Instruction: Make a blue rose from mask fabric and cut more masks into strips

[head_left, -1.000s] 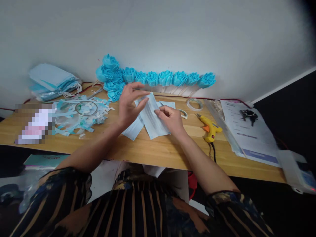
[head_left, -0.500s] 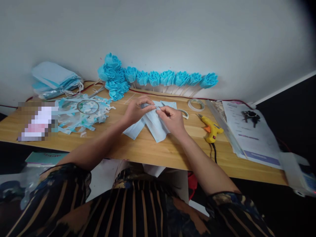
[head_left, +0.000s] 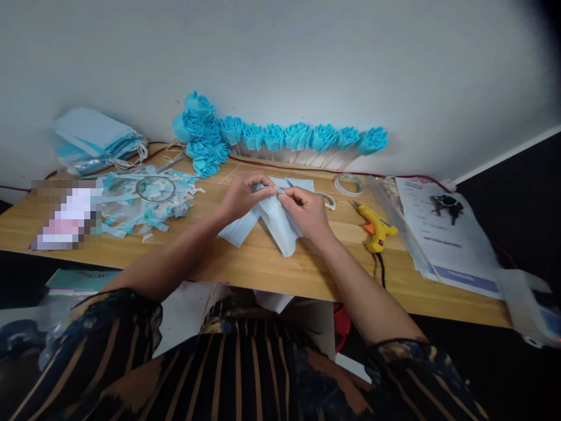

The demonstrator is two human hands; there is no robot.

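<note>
Between my two hands hangs a pale blue face mask sheet, pinched along its top edge. My left hand is closed on its upper left part, thumb against fingers. Close beside it, my right hand pinches the same edge, and the fingertips of both hands nearly meet. Under and behind them, more light blue sheets lie on the wooden table. Just right of my right hand, a white scissors handle shows; the rest of the scissors is mostly hidden.
Blue fabric flowers on sticks line the wall. Left are a stack of masks and a heap of cut strips with a tape roll. Right are another tape roll, a yellow glue gun, and papers under keys.
The lower end of the held sheet has swung slightly right and down. Both hands keep their pinch in nearly the same place.
</note>
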